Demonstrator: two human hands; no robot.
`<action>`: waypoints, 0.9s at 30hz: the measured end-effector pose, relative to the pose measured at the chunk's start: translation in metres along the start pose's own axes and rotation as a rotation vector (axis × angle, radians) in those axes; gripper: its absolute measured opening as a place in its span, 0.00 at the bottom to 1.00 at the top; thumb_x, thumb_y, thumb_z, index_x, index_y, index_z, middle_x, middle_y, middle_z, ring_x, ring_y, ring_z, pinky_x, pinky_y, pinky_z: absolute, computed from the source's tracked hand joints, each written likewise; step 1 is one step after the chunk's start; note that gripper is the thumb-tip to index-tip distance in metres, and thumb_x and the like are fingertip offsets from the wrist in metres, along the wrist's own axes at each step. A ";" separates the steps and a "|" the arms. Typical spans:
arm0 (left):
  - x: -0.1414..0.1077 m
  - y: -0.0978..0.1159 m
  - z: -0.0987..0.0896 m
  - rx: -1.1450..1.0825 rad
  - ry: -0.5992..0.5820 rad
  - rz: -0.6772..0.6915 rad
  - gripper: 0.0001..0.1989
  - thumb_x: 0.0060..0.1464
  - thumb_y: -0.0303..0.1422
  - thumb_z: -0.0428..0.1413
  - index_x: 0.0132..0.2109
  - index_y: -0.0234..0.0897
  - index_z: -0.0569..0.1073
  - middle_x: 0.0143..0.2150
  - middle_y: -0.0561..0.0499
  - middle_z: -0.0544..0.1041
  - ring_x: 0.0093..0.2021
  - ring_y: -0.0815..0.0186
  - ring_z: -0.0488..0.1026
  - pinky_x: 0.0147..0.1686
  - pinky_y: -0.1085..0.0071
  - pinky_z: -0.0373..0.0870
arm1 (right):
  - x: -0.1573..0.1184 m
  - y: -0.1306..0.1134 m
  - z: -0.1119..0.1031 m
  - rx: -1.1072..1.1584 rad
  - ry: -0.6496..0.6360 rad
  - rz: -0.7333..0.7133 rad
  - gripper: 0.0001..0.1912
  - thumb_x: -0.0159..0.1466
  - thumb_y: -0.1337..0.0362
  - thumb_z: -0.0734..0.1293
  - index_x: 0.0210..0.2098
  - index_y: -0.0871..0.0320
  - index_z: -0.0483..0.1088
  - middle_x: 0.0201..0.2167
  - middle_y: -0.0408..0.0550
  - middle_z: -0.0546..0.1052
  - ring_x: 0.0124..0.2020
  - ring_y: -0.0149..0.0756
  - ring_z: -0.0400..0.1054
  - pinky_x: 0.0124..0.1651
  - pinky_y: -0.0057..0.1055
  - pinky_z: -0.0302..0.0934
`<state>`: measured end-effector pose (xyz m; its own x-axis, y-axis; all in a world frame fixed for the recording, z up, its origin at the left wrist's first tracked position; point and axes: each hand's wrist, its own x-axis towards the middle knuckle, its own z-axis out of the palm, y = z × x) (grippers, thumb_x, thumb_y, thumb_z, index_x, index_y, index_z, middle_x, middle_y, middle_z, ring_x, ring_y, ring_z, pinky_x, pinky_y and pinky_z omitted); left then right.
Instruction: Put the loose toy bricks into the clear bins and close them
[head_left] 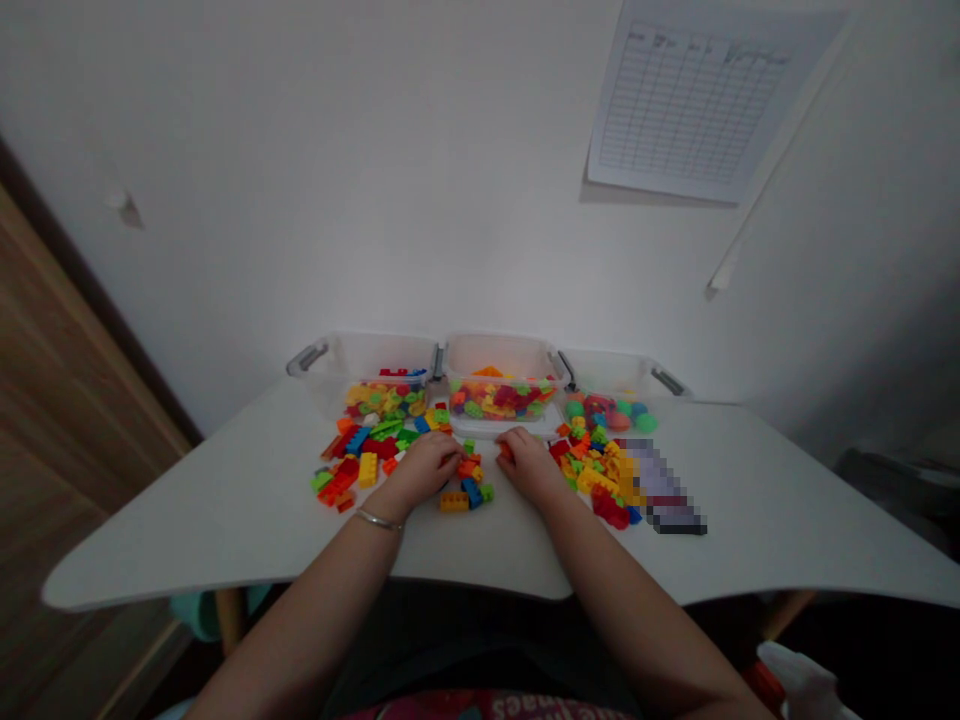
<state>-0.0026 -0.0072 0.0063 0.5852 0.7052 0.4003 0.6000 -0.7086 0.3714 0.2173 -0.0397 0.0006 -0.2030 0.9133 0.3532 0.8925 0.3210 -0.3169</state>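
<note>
Colourful toy bricks lie in loose heaps on the white table [247, 500]. My left hand [431, 465] is at the middle, fingers curled beside a small cluster of orange pieces [471, 467]; whether it grips one is hidden. My right hand [523, 460] is just right of that cluster, its fingers closed on a small orange-red piece [505, 453]. A yellow brick [454, 502] and a blue brick [472, 492] sit between the hands, nearer the front edge. Another yellow brick [367, 469] lies left of my left hand.
Three clear bins stand against the wall: left [352, 355], middle [506, 350] and right [615, 368], each holding colourful pieces. A brick heap [592, 465] and a pixelated flat object [664, 485] lie at the right.
</note>
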 end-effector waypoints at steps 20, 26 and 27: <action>0.001 -0.007 0.004 0.013 -0.008 0.002 0.10 0.61 0.30 0.51 0.38 0.36 0.78 0.39 0.46 0.80 0.43 0.61 0.73 0.48 0.64 0.67 | 0.030 0.018 -0.043 0.333 0.941 -0.030 0.07 0.62 0.59 0.66 0.37 0.56 0.68 0.39 0.50 0.72 0.41 0.39 0.66 0.45 0.39 0.65; 0.000 -0.010 0.005 -0.012 0.002 -0.001 0.10 0.61 0.30 0.51 0.38 0.37 0.78 0.39 0.46 0.80 0.44 0.61 0.73 0.49 0.64 0.67 | 0.056 0.014 -0.062 0.235 0.879 0.027 0.06 0.63 0.61 0.64 0.32 0.56 0.69 0.39 0.50 0.76 0.44 0.40 0.68 0.51 0.40 0.62; 0.000 -0.010 0.005 -0.012 -0.003 -0.001 0.10 0.61 0.31 0.51 0.39 0.37 0.78 0.39 0.46 0.80 0.44 0.61 0.73 0.49 0.64 0.67 | 0.060 0.013 -0.062 0.197 0.853 0.047 0.06 0.63 0.61 0.64 0.33 0.56 0.70 0.39 0.49 0.77 0.45 0.40 0.68 0.52 0.40 0.61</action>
<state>-0.0058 0.0000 -0.0018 0.5862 0.7058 0.3978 0.5938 -0.7083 0.3818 0.2420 0.0040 0.0725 0.2731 0.4525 0.8489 0.7903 0.3976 -0.4662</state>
